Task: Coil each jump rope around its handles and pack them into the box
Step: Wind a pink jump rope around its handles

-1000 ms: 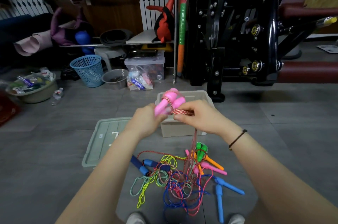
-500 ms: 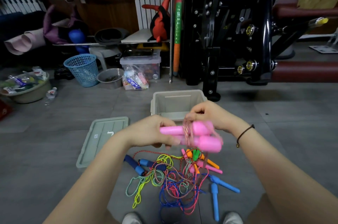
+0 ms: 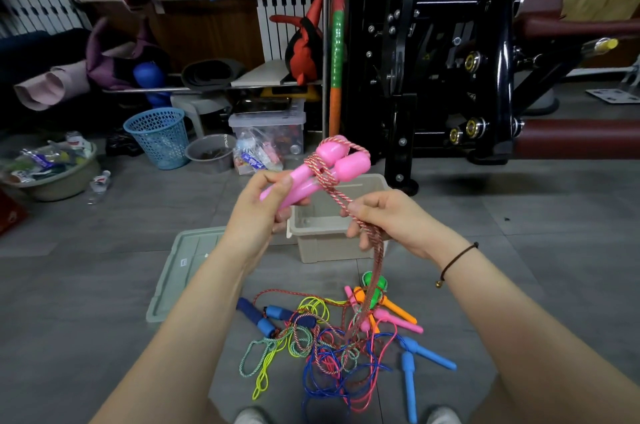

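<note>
Handles (image 3: 329, 167), both pink, are held side by side over the box (image 3: 322, 243) by the left hand (image 3: 259, 215), its fingers curled round the thin ends. The red-and-white rope (image 3: 337, 196), looped round the handles, is pinched by the fingers of the right hand (image 3: 384, 219) and hangs into the pile (image 3: 332, 351) on the floor (image 3: 104, 285). A label (image 3: 183, 262) on the lid (image 3: 173, 288) is too small to be read; the box is partly hidden by the hands.

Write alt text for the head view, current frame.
The left hand grips two pink handles while the right hand pinches their red-and-white rope, a few turns wound around them. The rope trails down to a tangle of jump ropes on the floor; an open beige box stands behind.
</note>
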`<action>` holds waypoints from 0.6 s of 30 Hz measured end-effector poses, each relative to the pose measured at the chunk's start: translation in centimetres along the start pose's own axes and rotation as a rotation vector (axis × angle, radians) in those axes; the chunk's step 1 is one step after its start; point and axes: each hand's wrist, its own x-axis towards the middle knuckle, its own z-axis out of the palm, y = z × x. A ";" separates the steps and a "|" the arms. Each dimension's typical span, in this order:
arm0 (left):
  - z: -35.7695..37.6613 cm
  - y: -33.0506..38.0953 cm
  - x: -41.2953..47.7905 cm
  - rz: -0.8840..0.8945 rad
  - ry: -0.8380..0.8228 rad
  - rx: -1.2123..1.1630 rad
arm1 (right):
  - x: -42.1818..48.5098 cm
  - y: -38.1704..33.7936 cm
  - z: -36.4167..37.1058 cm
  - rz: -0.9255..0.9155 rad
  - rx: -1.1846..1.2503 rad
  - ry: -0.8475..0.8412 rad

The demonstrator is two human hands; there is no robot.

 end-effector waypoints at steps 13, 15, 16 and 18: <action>1.1 -0.7 0.4 0.239 -0.120 1.080 | -0.5 -1.1 -0.2 -0.127 -0.446 0.113; 1.3 -0.9 0.4 0.201 -0.239 1.018 | -0.3 -0.9 -0.7 -0.158 -0.449 0.176; 1.3 -1.1 0.4 0.195 -0.302 0.956 | -0.2 -0.7 -1.0 -0.161 -0.450 0.197; 1.4 -1.3 0.3 0.183 -0.393 0.775 | -0.1 -0.6 -1.5 -0.137 -0.435 0.200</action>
